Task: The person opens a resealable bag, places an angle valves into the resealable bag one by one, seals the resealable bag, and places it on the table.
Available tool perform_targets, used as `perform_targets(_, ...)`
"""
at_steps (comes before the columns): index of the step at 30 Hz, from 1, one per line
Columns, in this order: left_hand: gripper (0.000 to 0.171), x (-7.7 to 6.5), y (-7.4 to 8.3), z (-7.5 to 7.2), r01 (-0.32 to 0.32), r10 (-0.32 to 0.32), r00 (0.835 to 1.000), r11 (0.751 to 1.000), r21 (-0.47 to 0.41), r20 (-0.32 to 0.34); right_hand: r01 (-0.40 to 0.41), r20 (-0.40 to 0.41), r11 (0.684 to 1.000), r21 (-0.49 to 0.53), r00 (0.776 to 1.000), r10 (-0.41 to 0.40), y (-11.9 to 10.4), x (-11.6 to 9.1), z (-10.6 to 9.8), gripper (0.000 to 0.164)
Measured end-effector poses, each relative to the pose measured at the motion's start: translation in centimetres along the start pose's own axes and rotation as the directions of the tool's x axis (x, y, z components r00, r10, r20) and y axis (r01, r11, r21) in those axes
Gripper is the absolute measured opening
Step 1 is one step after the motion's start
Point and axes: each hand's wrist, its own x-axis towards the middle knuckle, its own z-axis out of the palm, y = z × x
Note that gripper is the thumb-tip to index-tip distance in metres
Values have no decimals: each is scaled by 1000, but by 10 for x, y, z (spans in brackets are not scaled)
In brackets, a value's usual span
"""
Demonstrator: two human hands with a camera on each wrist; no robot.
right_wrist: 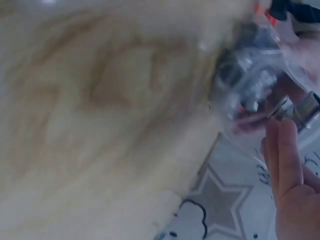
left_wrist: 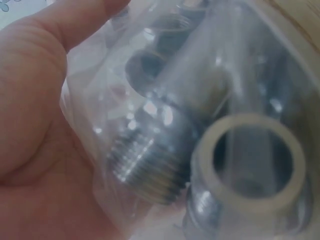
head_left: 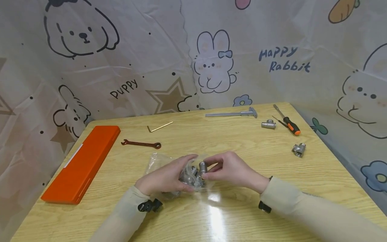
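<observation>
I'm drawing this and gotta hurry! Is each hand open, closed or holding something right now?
Left hand: holding the clear plastic bag.
Right hand: closed, pinching a metal pipe piece between thumb and fingers.

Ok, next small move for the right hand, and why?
I'd probably lift the pinched fitting clear of the plastic bag. The right hand pinches it at the bag's mouth, and the left hand holds the bag. Two loose fittings already lie on the table's right side, so out seems likelier than in.
</observation>
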Motion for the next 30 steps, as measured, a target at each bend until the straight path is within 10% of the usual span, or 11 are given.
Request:
perform_targets(9, 107, 0, 0, -1, -24, 24, 1000, 1000, -19, 2, 99, 16, 981, -167, 995, -97, 4, 23, 28, 44)
perform_targets(18, 108, 0, 1, -1, -15, 15, 1000, 1000, -15, 2, 227, 29, 849, -478, 970, -243, -4, 32, 43, 30)
perform_targets(30, 108, 1, 2, -2, 18, -18, 1000, 1000, -4, 10, 77, -42, 873, -482, 993, -111, -1, -19, -43, 42)
